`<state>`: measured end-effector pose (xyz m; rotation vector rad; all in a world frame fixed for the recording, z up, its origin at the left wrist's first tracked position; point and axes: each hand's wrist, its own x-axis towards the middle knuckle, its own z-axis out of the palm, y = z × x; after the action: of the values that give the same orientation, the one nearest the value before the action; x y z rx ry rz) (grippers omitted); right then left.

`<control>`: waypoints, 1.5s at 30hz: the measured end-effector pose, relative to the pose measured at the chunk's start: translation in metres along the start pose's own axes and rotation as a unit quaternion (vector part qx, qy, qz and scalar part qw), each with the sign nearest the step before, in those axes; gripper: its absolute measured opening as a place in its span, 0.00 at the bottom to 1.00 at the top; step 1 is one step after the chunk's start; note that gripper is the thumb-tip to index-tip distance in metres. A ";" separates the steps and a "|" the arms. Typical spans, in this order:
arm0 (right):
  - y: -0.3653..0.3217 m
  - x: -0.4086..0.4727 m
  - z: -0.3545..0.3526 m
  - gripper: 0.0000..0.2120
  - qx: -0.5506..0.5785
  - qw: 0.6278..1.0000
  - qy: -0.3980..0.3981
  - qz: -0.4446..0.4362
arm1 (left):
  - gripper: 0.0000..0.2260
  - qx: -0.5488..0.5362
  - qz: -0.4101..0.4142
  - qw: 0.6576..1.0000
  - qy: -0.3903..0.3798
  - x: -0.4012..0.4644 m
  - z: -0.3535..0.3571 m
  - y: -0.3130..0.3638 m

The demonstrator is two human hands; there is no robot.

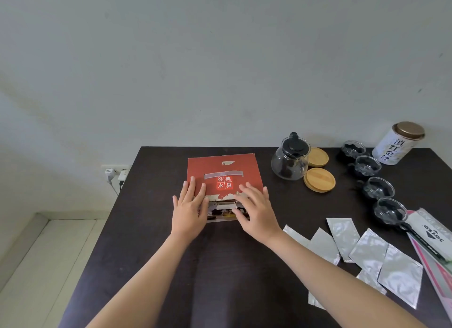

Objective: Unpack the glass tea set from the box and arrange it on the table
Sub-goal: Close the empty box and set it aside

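Head view, single camera: looking forward and down from above the near edge of the dark table [151,229], facing the pale wall beyond it. Sitting close, forearms entering from the bottom edge toward the red box [223,167] at centre. Taking in floor left of the table.

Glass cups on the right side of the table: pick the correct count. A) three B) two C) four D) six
C: four glass cups stand in a row along the table, running from beside the white tea tin toward the foil packets, while both hands rest flat on the red box.
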<state>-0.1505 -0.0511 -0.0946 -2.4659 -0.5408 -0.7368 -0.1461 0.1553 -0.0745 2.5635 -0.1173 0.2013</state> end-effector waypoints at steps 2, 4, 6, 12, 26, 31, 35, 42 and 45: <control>-0.004 -0.002 0.003 0.10 -0.014 0.999 0.030 -0.030 | 0.21 -0.006 -0.002 1.000 0.001 0.000 0.001 0.000; -0.005 -0.001 0.004 0.09 -0.023 0.998 0.036 -0.039 | 0.21 -0.010 -0.003 1.000 0.002 -0.001 0.001 0.001; -0.005 0.001 0.003 0.08 -0.032 0.998 0.029 -0.042 | 0.21 -0.013 -0.005 1.000 0.000 -0.001 0.001 0.001; -0.008 0.005 -0.002 0.09 -0.055 0.997 0.014 -0.045 | 0.20 -0.016 -0.003 1.000 0.008 -0.001 0.002 0.002; -0.006 0.006 -0.004 0.08 -0.026 0.999 -0.009 -0.037 | 0.21 -0.014 -0.006 1.000 0.011 0.000 0.004 0.002; -0.008 0.013 -0.002 0.07 0.001 1.000 0.009 0.021 | 0.21 -0.007 -0.004 1.000 0.006 0.000 0.003 0.001; -0.009 0.013 -0.003 0.17 -0.029 0.996 -0.008 0.079 | 0.21 -0.010 -0.005 1.000 0.006 0.000 0.004 0.000; -0.004 0.017 -0.011 0.42 -0.037 0.967 -0.108 0.230 | 0.21 -0.007 0.000 1.000 0.009 0.000 0.005 0.000; -0.009 0.018 -0.009 0.45 0.038 0.947 -0.109 0.301 | 0.21 0.007 0.008 1.000 0.008 0.000 0.004 -0.002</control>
<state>-0.1442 -0.0446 -0.0742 -2.4505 0.1219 -0.1926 -0.1450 0.1545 -0.0786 2.5752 -0.1301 0.2284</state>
